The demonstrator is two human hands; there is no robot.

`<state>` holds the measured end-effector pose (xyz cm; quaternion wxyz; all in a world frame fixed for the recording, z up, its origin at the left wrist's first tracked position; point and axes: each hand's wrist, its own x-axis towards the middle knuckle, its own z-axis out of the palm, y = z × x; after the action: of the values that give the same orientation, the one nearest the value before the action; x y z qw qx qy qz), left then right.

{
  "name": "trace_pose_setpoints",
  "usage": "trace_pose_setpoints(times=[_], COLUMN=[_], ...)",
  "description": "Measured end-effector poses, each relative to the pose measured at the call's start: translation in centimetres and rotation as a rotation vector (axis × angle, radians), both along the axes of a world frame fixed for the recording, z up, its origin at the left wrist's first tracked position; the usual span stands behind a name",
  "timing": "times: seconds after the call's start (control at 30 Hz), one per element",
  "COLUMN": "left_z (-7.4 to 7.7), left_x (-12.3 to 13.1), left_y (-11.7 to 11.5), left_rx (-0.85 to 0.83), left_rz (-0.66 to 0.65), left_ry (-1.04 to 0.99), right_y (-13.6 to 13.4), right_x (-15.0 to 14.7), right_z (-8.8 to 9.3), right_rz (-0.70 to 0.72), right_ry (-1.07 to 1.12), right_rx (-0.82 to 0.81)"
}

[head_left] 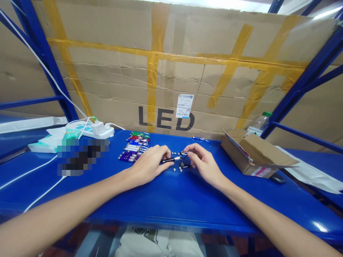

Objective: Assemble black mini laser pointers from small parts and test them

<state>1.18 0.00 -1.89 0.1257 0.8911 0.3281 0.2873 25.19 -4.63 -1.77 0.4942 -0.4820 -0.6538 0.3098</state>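
My left hand (154, 162) is closed around a small black and silver keychain flashlight (172, 159), held over the blue table. Thumb and fingers of my right hand (202, 160) pinch the small metal clasp (183, 154) at the flashlight's right end. Just below lie several button cells (174, 169) and a small black part (185, 165) whose kind I cannot make out. Left of my left hand, several similar flashlights (131, 147) in green, red, silver, blue and purple lie in a row. One blue flashlight (198, 139) lies apart near the back edge.
An open cardboard box (245, 155) stands at the right, with a bottle (258, 123) behind it and a dark mouse-like object (278, 179) beside it. A power strip (100, 131) and white cables occupy the left. A large cardboard panel (120, 82) closes off the back.
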Motion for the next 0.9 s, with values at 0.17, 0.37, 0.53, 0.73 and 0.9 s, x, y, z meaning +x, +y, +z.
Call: trace_pose_setpoints(times=[0.17,0.37,0.53,0.73,0.9], left_z=[0.07,0.08,0.0,0.04,0.17], left_x=[0.0,-0.01,-0.04,-0.01,0.03], left_y=[0.04,0.02,0.07,0.04,-0.02], left_rx=[0.012,0.016,0.014,0.011,0.013], left_rz=[-0.017,-0.014,-0.013,-0.014,-0.015], left_ry=[0.006,0.009,0.003,0.005,0.015], right_y=[-0.05,-0.09,-0.1,-0.08,-0.02], right_x=[-0.01,-0.05,-0.08,-0.02,0.02], right_z=[0.08,0.15,0.19,0.16,-0.06], right_rz=[-0.003,-0.001,-0.002,-0.001,-0.005], right_ry=[0.01,0.008,0.011,0.012,0.014], right_rx=[-0.008,-0.008,0.002,0.001,-0.001])
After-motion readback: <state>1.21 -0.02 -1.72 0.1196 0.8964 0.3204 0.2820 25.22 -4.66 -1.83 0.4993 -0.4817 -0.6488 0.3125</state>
